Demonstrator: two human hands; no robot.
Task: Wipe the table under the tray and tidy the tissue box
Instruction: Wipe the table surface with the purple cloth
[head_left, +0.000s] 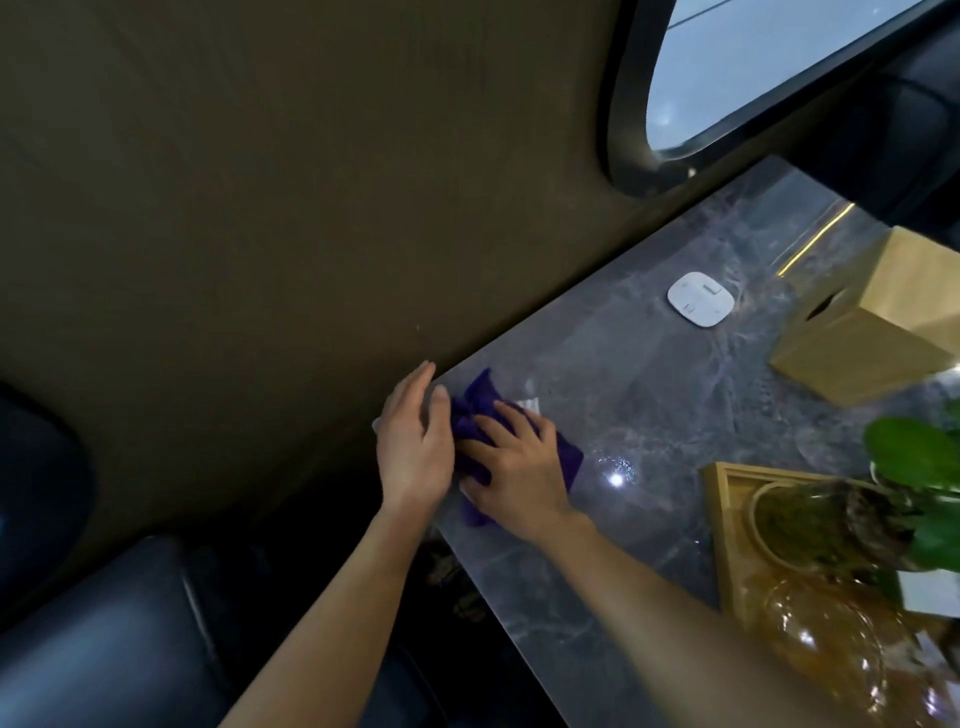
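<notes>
A purple cloth (480, 400) lies bunched at the near left corner of the grey marble table (649, 395). My right hand (517, 465) presses flat on the cloth. My left hand (415, 447) is at the table's edge, fingers together and touching the cloth's left side. The wooden tray (719, 499) sits to the right with a glass pot and a plant in it. The wooden tissue box (872, 317) stands further back on the right.
A white rounded device (700, 299) lies on the table between the cloth and the tissue box. A dark wall runs along the table's left side, with a rounded window (753, 67) above. A dark leather seat (104, 649) is at lower left.
</notes>
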